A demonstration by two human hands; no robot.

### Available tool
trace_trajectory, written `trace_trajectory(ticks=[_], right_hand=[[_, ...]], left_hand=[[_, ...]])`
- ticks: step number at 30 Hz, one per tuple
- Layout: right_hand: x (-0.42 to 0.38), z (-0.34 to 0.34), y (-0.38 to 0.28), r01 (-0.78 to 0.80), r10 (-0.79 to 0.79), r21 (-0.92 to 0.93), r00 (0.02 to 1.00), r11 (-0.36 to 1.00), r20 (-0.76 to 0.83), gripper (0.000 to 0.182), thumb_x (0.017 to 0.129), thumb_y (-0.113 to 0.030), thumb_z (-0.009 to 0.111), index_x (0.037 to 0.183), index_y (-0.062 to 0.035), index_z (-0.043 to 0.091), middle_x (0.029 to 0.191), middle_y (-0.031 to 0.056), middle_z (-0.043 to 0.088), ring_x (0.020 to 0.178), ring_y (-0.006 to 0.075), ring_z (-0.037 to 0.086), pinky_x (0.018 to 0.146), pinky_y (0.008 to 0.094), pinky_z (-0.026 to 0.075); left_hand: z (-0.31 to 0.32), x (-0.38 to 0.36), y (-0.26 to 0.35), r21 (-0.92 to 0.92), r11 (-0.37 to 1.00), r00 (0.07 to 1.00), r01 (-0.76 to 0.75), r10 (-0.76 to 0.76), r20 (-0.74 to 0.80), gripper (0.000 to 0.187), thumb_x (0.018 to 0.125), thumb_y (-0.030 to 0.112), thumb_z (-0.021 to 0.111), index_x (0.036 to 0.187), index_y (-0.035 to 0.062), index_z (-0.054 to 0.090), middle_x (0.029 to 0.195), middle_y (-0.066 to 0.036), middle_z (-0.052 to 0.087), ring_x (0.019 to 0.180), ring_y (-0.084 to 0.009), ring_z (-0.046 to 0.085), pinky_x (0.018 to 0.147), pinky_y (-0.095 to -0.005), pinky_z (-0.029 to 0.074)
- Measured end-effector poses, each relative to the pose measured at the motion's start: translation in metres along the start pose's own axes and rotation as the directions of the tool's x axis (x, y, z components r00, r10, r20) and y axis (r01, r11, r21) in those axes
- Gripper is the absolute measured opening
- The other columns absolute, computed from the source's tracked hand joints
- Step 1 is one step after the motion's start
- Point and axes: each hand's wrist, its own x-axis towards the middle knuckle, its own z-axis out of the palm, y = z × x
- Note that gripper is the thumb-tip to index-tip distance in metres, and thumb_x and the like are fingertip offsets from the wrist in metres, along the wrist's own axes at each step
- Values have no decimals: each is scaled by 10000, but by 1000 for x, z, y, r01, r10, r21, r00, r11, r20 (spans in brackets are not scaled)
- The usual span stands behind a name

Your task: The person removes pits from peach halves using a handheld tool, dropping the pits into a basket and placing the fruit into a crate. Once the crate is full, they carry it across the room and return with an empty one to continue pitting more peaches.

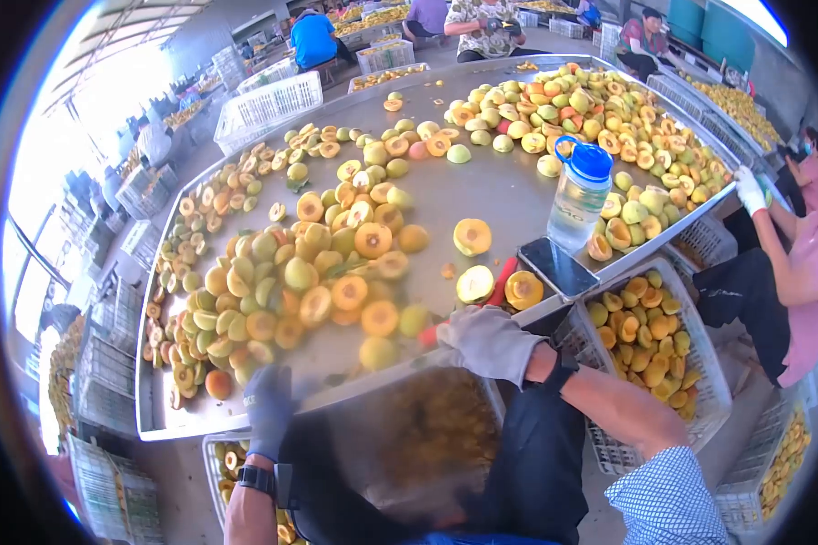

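Observation:
My right hand [493, 343], in a grey glove, is closed at the table's near edge with a red handle [430, 335] showing at its fingers; the rest of that tool is blurred. Another red handle [503, 283] lies just beyond it, between cut peach halves [475, 284]. My left hand [269, 409], gloved too, is at the near rim, beside a big heap of halved peaches [286, 272]. Motion smears its fingers, and nothing held shows there. Several peaches in front of my hands are blurred.
A water bottle [579, 195] with a blue lid and a phone [558, 268] stand at the right rim of the metal table [509, 195]. A crate of peach halves [650, 341] is below right. At the right, a co-worker's gloved hand [750, 190] touches the table edge.

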Motion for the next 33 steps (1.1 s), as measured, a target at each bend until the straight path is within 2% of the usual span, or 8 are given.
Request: trace_trajectory(ticks=[4, 10, 15, 17, 22, 26, 29, 33], right_hand=[[6, 2, 5, 31, -32, 7, 996, 999, 86, 298, 865, -351, 563, 912, -76, 668, 819, 149, 656, 795, 334, 655, 698, 468, 499], [29, 1, 9, -28, 23, 35, 991, 999, 134, 287, 885, -322, 529, 895, -62, 652, 791, 165, 666, 776, 336, 666, 701, 463, 506], [66, -22, -5, -116, 119, 68, 992, 991, -52, 278, 860, -255, 628, 1032, -38, 604, 914, 166, 668, 833, 328, 662, 735, 456, 511], [78, -10, -4, -152, 150, -5, 970, 988, 189, 429, 815, -311, 684, 1129, -35, 587, 1009, 175, 661, 898, 321, 656, 764, 439, 516], [87, 8, -19, -166, 173, -52, 964, 985, 201, 372, 773, -256, 663, 1085, -75, 573, 930, 174, 676, 837, 342, 669, 681, 457, 515], [87, 4, -20, -395, 324, 216, 897, 893, 301, 344, 770, -254, 653, 1034, -40, 601, 775, 153, 667, 632, 296, 651, 545, 426, 499], [91, 11, -19, -289, 277, 23, 935, 957, 222, 366, 759, -312, 649, 1016, -53, 618, 737, 148, 667, 622, 289, 649, 557, 422, 501], [95, 8, -1, -336, 356, -117, 895, 935, 269, 573, 765, -378, 663, 1187, -11, 539, 959, 184, 677, 854, 313, 670, 746, 410, 521]], left_hand=[[-2, -5, 12, 97, 975, 971, -200, 211, -110, 300, 893, 250, 622, 722, 4, 597, 681, -164, 588, 602, -328, 557, 576, -399, 425], [2, 0, 4, 146, 989, 1000, -12, 10, 15, 345, 874, 299, 643, 698, 8, 586, 645, -162, 578, 576, -337, 555, 562, -414, 418], [6, 2, -6, 55, 995, 996, -88, 88, -6, 319, 863, 277, 648, 712, 2, 594, 662, -165, 579, 606, -328, 562, 575, -409, 424], [4, 1, -7, 38, 998, 999, -52, 52, 6, 304, 863, 274, 648, 719, 10, 597, 671, -161, 587, 621, -331, 570, 585, -401, 433], [-7, -2, 1, 24, 997, 991, 67, -70, 110, 124, 806, 188, 624, 860, 76, 621, 794, -125, 614, 782, -346, 594, 678, -471, 462], [-11, -5, 3, 36, 997, 991, -63, 59, 117, 152, 785, 183, 628, 911, 99, 628, 884, -124, 628, 800, -339, 599, 688, -461, 472], [-9, -4, -3, 66, 996, 985, -60, 48, 168, 157, 792, 190, 615, 930, 118, 635, 885, -122, 626, 790, -336, 601, 685, -453, 479], [-13, 1, -4, 71, 995, 953, -66, 42, 301, 107, 807, 197, 598, 867, 115, 631, 778, -117, 598, 732, -341, 600, 661, -455, 481]])
